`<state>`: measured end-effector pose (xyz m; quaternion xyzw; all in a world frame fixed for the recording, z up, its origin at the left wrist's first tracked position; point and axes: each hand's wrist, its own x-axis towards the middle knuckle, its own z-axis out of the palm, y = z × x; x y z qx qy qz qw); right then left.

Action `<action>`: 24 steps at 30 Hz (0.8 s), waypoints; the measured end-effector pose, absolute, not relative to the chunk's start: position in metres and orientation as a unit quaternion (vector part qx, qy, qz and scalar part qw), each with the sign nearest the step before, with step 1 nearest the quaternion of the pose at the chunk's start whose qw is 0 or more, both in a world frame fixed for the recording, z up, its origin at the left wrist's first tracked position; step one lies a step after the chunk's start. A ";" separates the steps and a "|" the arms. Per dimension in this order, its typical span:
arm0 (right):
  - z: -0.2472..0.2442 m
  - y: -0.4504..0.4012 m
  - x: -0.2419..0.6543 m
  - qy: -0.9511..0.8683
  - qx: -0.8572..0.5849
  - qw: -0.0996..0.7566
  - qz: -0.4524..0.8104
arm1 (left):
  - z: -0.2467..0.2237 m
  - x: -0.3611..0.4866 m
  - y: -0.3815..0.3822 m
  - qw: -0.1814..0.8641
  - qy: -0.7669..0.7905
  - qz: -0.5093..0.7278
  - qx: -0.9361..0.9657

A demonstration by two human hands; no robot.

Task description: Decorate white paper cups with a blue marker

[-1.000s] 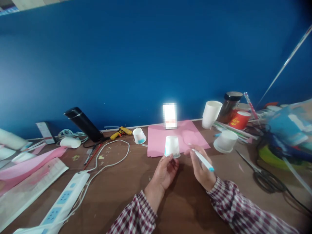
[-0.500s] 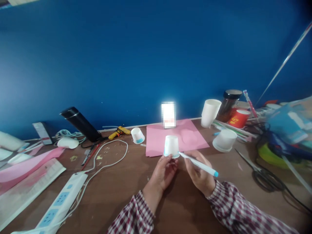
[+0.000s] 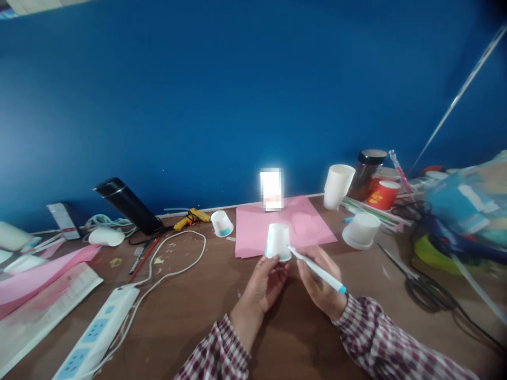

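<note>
My left hand (image 3: 267, 279) is closed on the lower rim of a white paper cup (image 3: 278, 240), which is upside down with blue marks along its side and rim. In my right hand (image 3: 322, 277) is a white marker (image 3: 319, 269) with a blue end, gripped like a pen. Its tip is at the right side of the cup; whether it touches I cannot tell. Behind the cup lies pink paper (image 3: 297, 221) on the brown table. A phone-like bright screen (image 3: 271, 189), blurred out, stands at the paper's back edge.
A small paper cup (image 3: 222, 224) with a blue patch and a yellow glue gun (image 3: 192, 218) are at left, near a power strip (image 3: 97, 332). To the right are stacked cups (image 3: 338, 186), an upturned cup (image 3: 361, 230), scissors (image 3: 423, 285) and a red cup (image 3: 382, 195).
The marker's tip has moved slightly up along the cup's right side, and its blue end has shifted left and down. My left hand still holds the cup. The view has shifted a little.
</note>
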<state>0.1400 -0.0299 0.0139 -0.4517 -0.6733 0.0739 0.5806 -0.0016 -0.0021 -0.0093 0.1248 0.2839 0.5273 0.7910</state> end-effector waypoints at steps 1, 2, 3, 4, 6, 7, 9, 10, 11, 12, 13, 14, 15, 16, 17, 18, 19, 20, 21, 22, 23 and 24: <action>0.014 -0.030 0.140 -0.673 -0.451 0.582 0.073 | -0.009 -0.002 -0.002 0.792 0.284 0.527 0.123; 0.014 -0.029 0.141 -0.672 -0.450 0.584 0.071 | -0.008 -0.002 -0.002 0.792 0.285 0.527 0.119; 0.013 -0.029 0.141 -0.670 -0.450 0.586 0.070 | -0.008 -0.002 -0.002 0.792 0.286 0.527 0.115; 0.013 -0.028 0.141 -0.668 -0.450 0.589 0.071 | -0.007 -0.002 -0.002 0.792 0.287 0.527 0.112; 0.011 -0.027 0.142 -0.660 -0.454 0.594 0.077 | -0.005 -0.002 -0.002 0.791 0.288 0.529 0.106; 0.010 -0.027 0.142 -0.656 -0.458 0.594 0.082 | -0.005 -0.002 -0.002 0.791 0.287 0.530 0.103; 0.008 -0.027 0.142 -0.650 -0.466 0.593 0.094 | -0.005 -0.002 -0.002 0.791 0.286 0.532 0.100; 0.007 -0.027 0.142 -0.648 -0.469 0.592 0.101 | -0.005 -0.002 -0.002 0.791 0.284 0.532 0.100; 0.006 -0.027 0.142 -0.645 -0.473 0.591 0.108 | -0.006 -0.002 -0.002 0.792 0.282 0.532 0.102; 0.005 -0.027 0.142 -0.643 -0.476 0.589 0.114 | -0.007 -0.002 -0.002 0.792 0.281 0.532 0.105; 0.005 -0.028 0.141 -0.640 -0.479 0.589 0.117 | -0.008 -0.002 -0.002 0.792 0.281 0.531 0.108; 0.005 -0.028 0.141 -0.639 -0.480 0.589 0.118 | -0.009 -0.002 -0.002 0.792 0.281 0.530 0.111; 0.005 -0.028 0.141 -0.639 -0.481 0.589 0.116 | -0.009 -0.002 -0.001 0.792 0.281 0.530 0.112; 0.006 -0.028 0.141 -0.641 -0.480 0.589 0.111 | -0.010 -0.002 -0.001 0.792 0.282 0.529 0.114; 0.006 -0.028 0.141 -0.643 -0.477 0.589 0.106 | -0.009 -0.002 -0.001 0.792 0.282 0.529 0.114; 0.007 -0.028 0.141 -0.648 -0.474 0.587 0.102 | -0.009 -0.002 -0.001 0.792 0.282 0.529 0.114; 0.008 -0.028 0.141 -0.653 -0.471 0.585 0.100 | -0.009 -0.002 -0.001 0.793 0.282 0.528 0.114; 0.008 -0.029 0.141 -0.658 -0.469 0.581 0.099 | -0.008 -0.002 -0.002 0.793 0.283 0.527 0.115; 0.008 -0.029 0.141 -0.662 -0.468 0.577 0.097 | -0.007 -0.002 -0.002 0.793 0.285 0.526 0.115; 0.009 -0.029 0.141 -0.666 -0.467 0.573 0.096 | -0.007 -0.001 -0.002 0.793 0.286 0.526 0.114; 0.009 -0.030 0.140 -0.669 -0.466 0.570 0.095 | -0.006 -0.001 -0.002 0.793 0.287 0.525 0.113; 0.010 -0.031 0.140 -0.672 -0.466 0.569 0.092 | -0.006 -0.001 -0.002 0.793 0.288 0.525 0.111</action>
